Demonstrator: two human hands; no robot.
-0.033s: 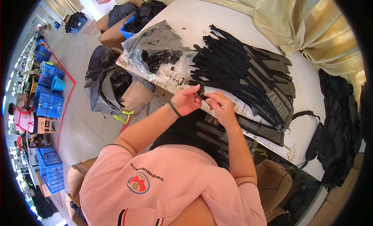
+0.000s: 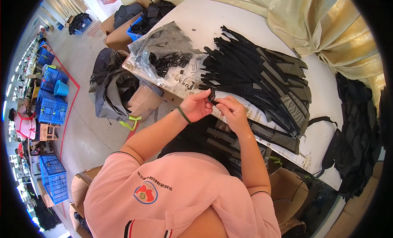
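A small black plastic buckle [image 2: 211, 95] is pinched between the thumb and fingers of my left hand [image 2: 196, 106], above the table's front edge. Right beside it, my right hand [image 2: 234, 113] is closed on the end of a black strap, which meets the buckle; my fingers hide most of that end. A padded black mesh strap [image 2: 278, 139] lies along the table edge past my right wrist. Beyond my hands spreads a large pile of black straps [image 2: 254, 74]. More black buckles [image 2: 168, 62] spill from a clear plastic bag [image 2: 163, 37] to its left.
The white table [image 2: 229, 13] has a worn front edge. Left of it stands a cardboard box [image 2: 143, 99] with black plastic sheeting [image 2: 107, 80]. Black fabric pieces [image 2: 354, 135] hang at the right end. Open cartons [image 2: 288, 191] flank me, and blue crates [image 2: 52, 82] line the floor at far left.
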